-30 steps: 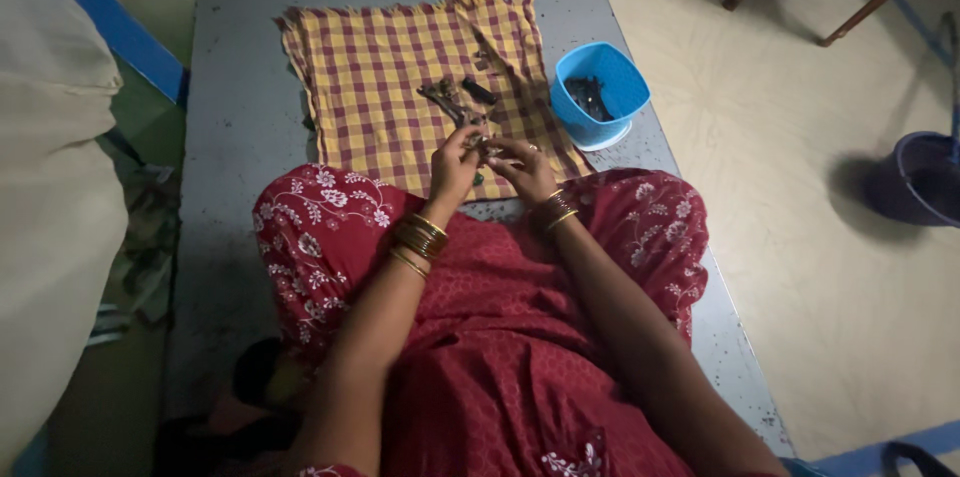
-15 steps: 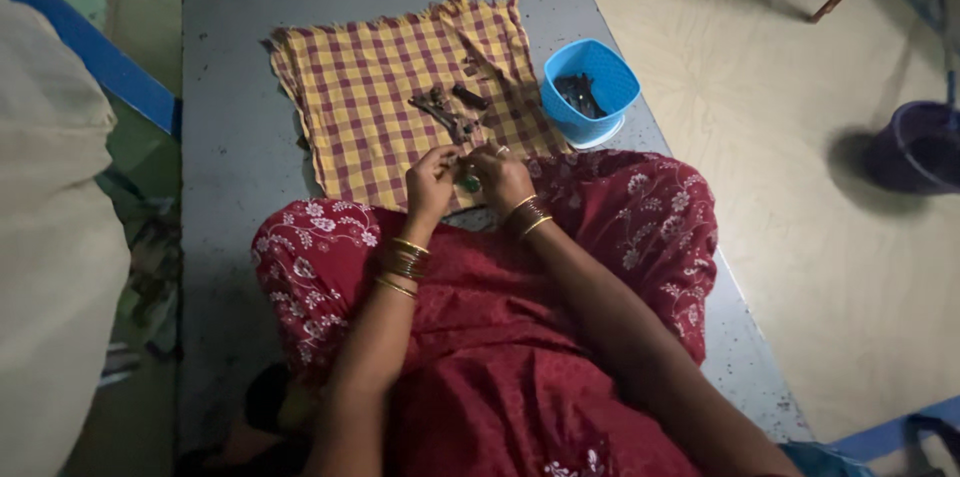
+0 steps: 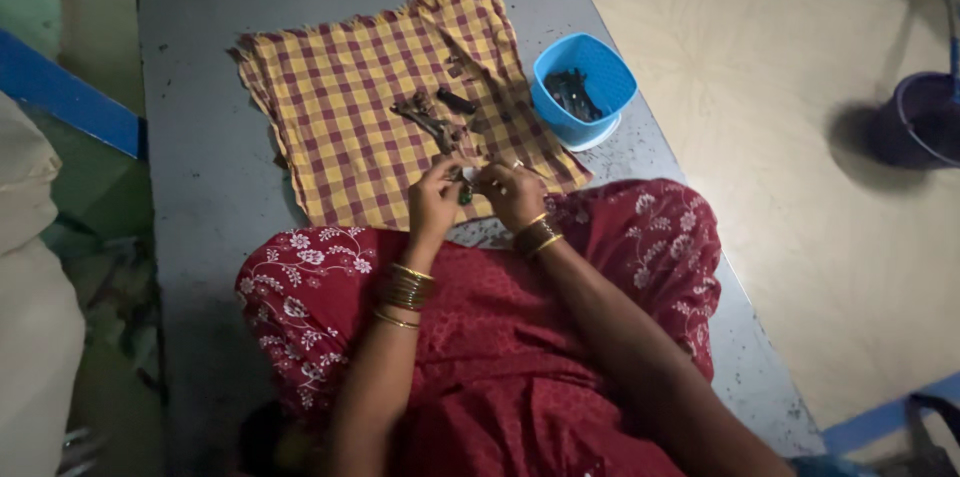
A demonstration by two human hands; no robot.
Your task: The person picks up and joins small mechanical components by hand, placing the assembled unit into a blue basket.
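Left hand (image 3: 433,199) and right hand (image 3: 511,193) are pinching one small part (image 3: 465,187) together over the checked cloth (image 3: 350,107); blue tub (image 3: 585,89) sitting beside.

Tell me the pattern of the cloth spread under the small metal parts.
Yellow and maroon checks, frayed edges; the cloth shows in the head view.

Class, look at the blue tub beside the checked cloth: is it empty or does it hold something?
Not empty. The blue tub stands upright with dark small pieces visible inside; what they are cannot be told.
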